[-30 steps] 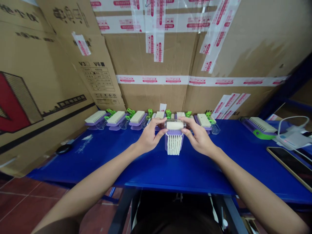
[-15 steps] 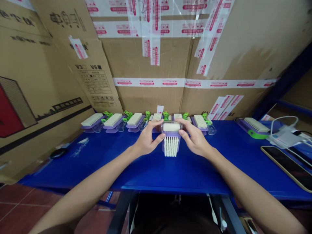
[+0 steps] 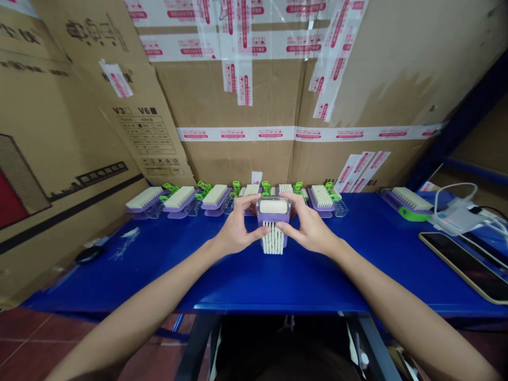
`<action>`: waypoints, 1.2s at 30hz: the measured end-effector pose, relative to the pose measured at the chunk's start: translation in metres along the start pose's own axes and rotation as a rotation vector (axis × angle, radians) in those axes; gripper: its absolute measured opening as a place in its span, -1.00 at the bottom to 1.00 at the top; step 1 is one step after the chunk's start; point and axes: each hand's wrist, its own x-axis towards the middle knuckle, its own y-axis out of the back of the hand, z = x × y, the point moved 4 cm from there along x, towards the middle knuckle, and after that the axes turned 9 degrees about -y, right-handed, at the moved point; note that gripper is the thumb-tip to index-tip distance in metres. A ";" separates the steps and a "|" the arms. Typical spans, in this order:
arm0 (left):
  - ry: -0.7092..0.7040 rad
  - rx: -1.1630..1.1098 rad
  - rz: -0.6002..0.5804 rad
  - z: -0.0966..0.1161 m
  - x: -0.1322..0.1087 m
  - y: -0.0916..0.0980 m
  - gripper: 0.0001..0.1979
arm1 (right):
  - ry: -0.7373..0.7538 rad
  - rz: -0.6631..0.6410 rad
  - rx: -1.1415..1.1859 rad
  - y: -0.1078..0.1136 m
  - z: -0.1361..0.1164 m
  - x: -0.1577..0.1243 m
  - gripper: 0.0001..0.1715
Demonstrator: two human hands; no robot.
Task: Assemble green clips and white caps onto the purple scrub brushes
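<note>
A purple plastic brush with cream bristles (image 3: pixel 273 218) is held above or on the blue tabletop (image 3: pixel 273 288), near its middle; whether its lower end is rested there cannot be told. It is pinched from both sides by the left hand (image 3: pixel 237 228) and the right hand (image 3: pixel 308 227): each grip is closed on it, the thumbs laid over the upper bristles, the fingers set at the clear cover, their tips partly hidden. Behind that cover a cream rounded bar (image 3: pixel 273 207) can be seen.

At the far edge, similar purple-and-cream brushes with bright green clips (image 3: pixel 178 200) are lined up — those in the middle are partly covered by the hands and the held brush. A purple brush with a green end (image 3: pixel 413 203) is placed at the far right, beside a white plastic box with cables (image 3: pixel 456 216), whose cables are cut off by the frame. The dark-screened phone (image 3: pixel 462 264) is cropped too.
</note>
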 end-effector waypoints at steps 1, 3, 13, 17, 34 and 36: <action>0.011 -0.019 0.002 0.000 0.000 -0.001 -0.14 | -0.003 -0.005 0.009 -0.001 0.000 0.000 -0.14; 0.036 -0.062 -0.005 0.000 0.001 -0.002 -0.13 | -0.013 -0.018 0.030 -0.001 0.001 0.000 -0.09; 0.288 -0.276 -0.090 -0.009 -0.003 -0.008 -0.07 | -0.044 -0.044 0.095 -0.001 0.001 0.002 -0.03; 0.348 -0.315 -0.131 -0.011 -0.004 -0.012 -0.14 | -0.060 -0.060 0.113 0.000 0.003 0.002 -0.01; 0.438 -0.304 -0.261 -0.013 -0.003 -0.014 -0.10 | -0.126 -0.136 0.035 0.001 0.008 0.002 0.48; 0.440 -0.298 -0.270 -0.013 -0.003 -0.014 -0.09 | -0.133 -0.156 0.043 -0.002 0.011 0.002 0.52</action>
